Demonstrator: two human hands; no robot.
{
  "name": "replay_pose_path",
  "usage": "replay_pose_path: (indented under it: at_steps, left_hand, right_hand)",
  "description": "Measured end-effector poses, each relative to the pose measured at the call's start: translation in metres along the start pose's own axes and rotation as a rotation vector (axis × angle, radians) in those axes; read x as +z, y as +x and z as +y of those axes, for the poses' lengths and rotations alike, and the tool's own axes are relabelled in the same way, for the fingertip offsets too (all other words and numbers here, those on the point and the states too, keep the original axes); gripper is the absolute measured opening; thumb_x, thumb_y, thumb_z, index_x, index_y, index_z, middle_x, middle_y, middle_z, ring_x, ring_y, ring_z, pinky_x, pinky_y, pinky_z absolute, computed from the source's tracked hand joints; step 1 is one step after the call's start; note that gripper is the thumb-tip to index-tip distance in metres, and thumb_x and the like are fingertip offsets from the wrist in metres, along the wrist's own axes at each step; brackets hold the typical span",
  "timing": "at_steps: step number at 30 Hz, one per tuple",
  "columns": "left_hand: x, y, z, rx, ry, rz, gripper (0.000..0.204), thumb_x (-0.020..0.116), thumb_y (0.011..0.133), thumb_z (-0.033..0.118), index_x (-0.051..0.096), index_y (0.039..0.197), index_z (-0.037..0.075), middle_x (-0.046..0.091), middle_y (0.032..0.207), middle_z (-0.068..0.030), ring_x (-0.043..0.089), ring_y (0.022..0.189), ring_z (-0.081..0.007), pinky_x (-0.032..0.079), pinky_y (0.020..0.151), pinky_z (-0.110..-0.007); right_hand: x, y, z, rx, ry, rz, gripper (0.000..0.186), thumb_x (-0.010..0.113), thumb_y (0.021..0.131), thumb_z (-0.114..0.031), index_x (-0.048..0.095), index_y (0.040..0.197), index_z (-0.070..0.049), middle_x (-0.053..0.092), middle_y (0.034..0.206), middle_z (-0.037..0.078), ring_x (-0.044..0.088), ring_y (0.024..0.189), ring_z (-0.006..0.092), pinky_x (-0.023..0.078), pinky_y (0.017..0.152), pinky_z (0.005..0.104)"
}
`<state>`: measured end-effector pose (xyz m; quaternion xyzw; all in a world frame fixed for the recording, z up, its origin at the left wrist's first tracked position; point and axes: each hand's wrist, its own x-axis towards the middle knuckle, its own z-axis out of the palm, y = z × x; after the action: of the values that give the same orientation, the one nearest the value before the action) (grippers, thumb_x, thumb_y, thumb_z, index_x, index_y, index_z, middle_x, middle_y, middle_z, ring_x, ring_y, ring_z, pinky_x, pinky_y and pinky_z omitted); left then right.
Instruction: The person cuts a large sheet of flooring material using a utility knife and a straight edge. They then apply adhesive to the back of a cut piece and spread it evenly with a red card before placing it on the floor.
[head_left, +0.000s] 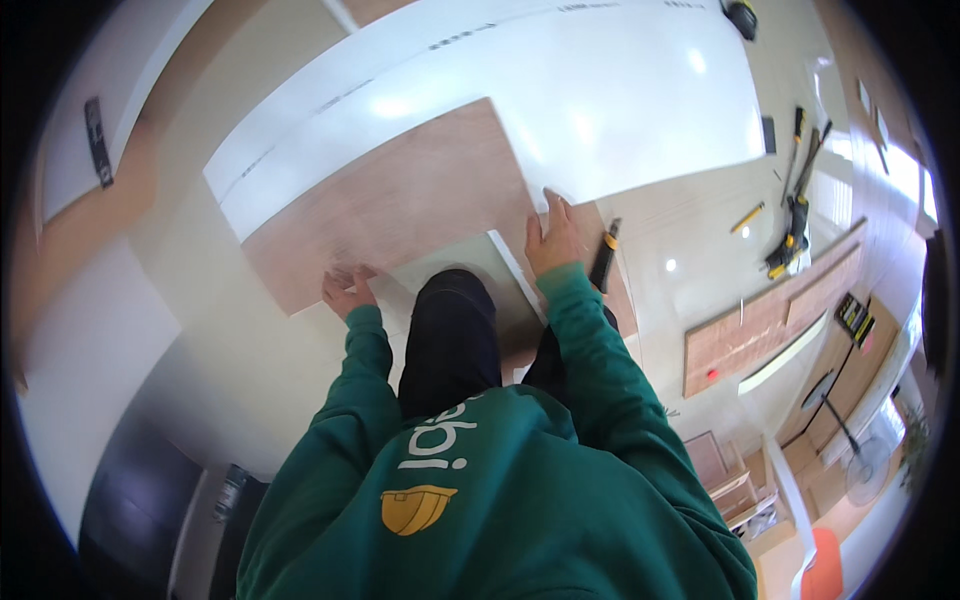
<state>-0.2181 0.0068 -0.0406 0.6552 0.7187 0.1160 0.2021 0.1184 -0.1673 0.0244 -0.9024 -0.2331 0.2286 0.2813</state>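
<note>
A thin brown wood board (pixel 410 190) lies over a large glossy white sheet (pixel 620 110) in front of me. My left hand (pixel 349 291) rests at the board's near left edge, its slightly blurred fingers apart. At the board's right edge, by the white sheet's near edge, is my right hand (pixel 556 240), with thumb and forefinger spread. Just right of that hand lies a black and orange utility knife (pixel 605 258) on another brown piece (pixel 618 290). A pale panel with a white edge (pixel 515 270) is between my hands, partly hidden by my dark-trousered knee.
To the right on the floor are a yellow pencil-like tool (pixel 747 217), a black and yellow power tool or clamp (pixel 790 240) and wood boards (pixel 720 340). Farther off stand a fan (pixel 865 470) and an orange object (pixel 822 565). A black tool (pixel 97 140) lies far left.
</note>
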Motion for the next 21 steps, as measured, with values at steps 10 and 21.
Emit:
replay_pose_path:
  at_steps: [10,21]
  left_hand:
    - [0.009,0.01,0.012,-0.377,0.112,0.061,0.092,0.081,0.072,0.046,0.044,0.143,0.001,0.042,0.139,-0.0254,0.04,0.126,-0.0437,0.039,0.105,-0.049]
    - [-0.182,-0.058,0.026,0.716,-0.216,-0.312,0.093,0.084,0.07,0.044,0.045,0.14,-0.003,0.036,0.147,-0.0251,0.033,0.138,-0.0444,0.029,0.113,-0.054]
  right_hand:
    - [0.062,0.035,-0.047,0.413,-0.148,-0.161,0.074,0.07,0.082,-0.044,0.051,0.129,0.01,0.05,0.132,0.033,0.049,0.122,0.0431,0.038,0.106,0.0483]
    - [-0.095,-0.104,-0.221,-0.072,0.39,-0.36,0.041,0.077,0.08,-0.039,0.07,0.091,0.0,0.065,0.072,0.018,0.064,0.064,0.0311,0.05,0.06,0.0407]
